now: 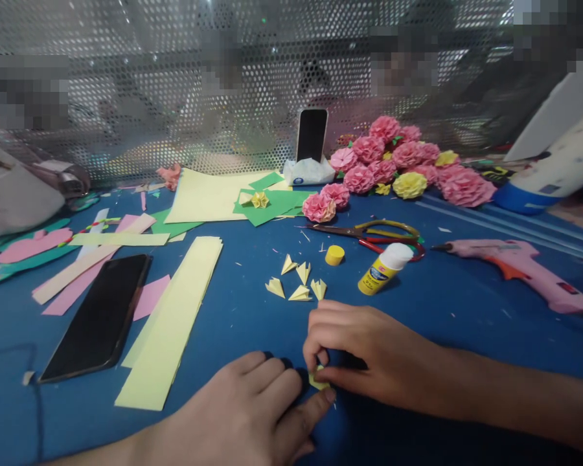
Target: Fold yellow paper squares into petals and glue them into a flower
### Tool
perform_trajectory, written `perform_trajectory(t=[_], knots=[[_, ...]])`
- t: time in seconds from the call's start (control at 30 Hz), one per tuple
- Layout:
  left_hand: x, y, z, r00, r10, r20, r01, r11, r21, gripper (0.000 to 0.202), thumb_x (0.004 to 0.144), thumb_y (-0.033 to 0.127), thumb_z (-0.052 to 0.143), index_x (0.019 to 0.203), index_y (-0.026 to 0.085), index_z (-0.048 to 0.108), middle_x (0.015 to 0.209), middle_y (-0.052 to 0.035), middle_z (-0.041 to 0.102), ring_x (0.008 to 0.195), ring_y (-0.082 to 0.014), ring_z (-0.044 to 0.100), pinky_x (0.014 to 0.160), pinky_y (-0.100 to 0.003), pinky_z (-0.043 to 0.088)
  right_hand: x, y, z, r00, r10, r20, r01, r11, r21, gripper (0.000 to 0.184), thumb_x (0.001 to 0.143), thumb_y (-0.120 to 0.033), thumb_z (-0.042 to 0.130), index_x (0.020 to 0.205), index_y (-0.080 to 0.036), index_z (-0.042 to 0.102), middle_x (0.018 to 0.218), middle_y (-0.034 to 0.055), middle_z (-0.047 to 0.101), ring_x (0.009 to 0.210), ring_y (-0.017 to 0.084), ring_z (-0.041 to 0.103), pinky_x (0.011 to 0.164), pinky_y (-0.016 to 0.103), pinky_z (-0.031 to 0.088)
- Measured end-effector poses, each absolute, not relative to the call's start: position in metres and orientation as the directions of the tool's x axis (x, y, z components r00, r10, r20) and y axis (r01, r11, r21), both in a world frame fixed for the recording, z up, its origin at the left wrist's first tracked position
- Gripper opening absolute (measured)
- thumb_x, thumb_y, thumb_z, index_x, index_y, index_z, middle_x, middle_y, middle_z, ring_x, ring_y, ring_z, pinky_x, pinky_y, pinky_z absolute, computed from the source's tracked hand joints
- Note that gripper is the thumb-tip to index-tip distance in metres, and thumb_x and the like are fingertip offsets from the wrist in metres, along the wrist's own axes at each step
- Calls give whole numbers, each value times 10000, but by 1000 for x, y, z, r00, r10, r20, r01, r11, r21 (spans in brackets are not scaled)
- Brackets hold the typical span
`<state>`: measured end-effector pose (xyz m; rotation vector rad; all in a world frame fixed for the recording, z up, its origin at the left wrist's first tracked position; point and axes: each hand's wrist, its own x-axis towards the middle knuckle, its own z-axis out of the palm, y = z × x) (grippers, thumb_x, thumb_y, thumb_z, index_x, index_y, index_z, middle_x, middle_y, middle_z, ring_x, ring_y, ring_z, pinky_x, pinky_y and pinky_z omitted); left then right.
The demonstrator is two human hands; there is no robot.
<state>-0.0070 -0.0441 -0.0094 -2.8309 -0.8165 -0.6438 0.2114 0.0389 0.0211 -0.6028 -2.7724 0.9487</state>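
Note:
A small piece of folded yellow paper (319, 380) lies at the table's front, between my two hands. My right hand (364, 346) is closed in a pinch on its upper side. With its fingers curled, my left hand (267, 404) holds the lower edge, one fingertip pressed against it; part of that hand's grip is hidden. Just beyond my right hand are several folded yellow paper petals (300, 293). Behind them stand a yellow glue cap (335, 255) and a glue stick (383, 270) with a white top.
Yellow paper strips (175, 323) and a black phone (100, 314) lie left. Scissors (369, 233) and a pink glue gun (515, 265) occupy the right. Pink paper flowers (369, 150), an upright phone (312, 134) and green paper (291, 202) sit before a perforated metal panel (165, 116).

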Motion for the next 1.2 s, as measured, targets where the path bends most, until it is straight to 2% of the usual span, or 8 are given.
perform_trajectory(t=[0.27,0.5,0.63,0.83,1.0,1.07,1.13,1.2], knots=[[-8,-45,-13,767,476,430,526,-851,4,294,1060,268,425,1230,125,618,737,-9,608,605,-189,550,559,-315,440,213,41,21,-950,310,46,237,808,-540,98,978,-158,556,911,-200,613,878,-6,582,836,146,515,741,271,364],[-7,-44,-11,764,481,430,534,-845,-5,296,1069,263,398,1217,123,614,747,-11,595,617,-189,543,569,-319,440,217,44,27,-988,117,105,86,960,-268,153,985,-178,529,851,-174,603,907,24,596,770,174,461,690,324,335],[-7,-44,-8,756,481,444,537,-843,-2,306,1078,264,366,1165,132,629,717,-3,576,587,-185,516,539,-317,405,218,44,35,-998,23,58,9,972,-234,106,942,-155,553,854,-173,610,848,8,601,754,175,480,777,337,365],[-5,-45,-7,756,490,435,545,-839,-2,303,1077,252,377,1179,138,638,733,2,579,604,-176,513,554,-310,412,218,40,38,-997,28,65,10,964,-265,120,893,-111,531,864,-182,623,783,3,624,694,170,496,715,343,382],[-4,-45,-12,737,493,462,552,-833,8,241,1043,237,478,1183,145,652,773,5,602,652,-173,543,604,-305,459,232,35,56,-994,20,106,9,994,-106,256,997,-154,449,811,-208,616,731,-4,622,659,161,509,692,360,401],[-5,-45,-13,741,474,475,538,-843,0,248,1033,244,511,1215,138,643,854,-7,650,713,-174,579,660,-308,493,247,39,69,-959,96,266,81,995,-64,226,1029,-231,456,906,-232,645,744,1,641,658,158,525,660,357,394],[-5,-45,-13,746,461,481,527,-850,-3,256,1032,253,528,1227,129,638,948,-22,684,800,-169,614,723,-300,516,263,47,78,-826,277,491,277,958,-74,165,1027,-302,503,935,-279,637,770,-4,634,708,155,546,664,348,390],[-6,-44,-12,754,461,468,524,-852,-6,260,1032,253,538,1239,127,633,1025,-36,697,897,-162,638,793,-285,525,279,58,77,-515,513,686,521,824,-225,156,1007,-363,563,893,-261,594,812,4,597,734,144,549,670,321,410]])
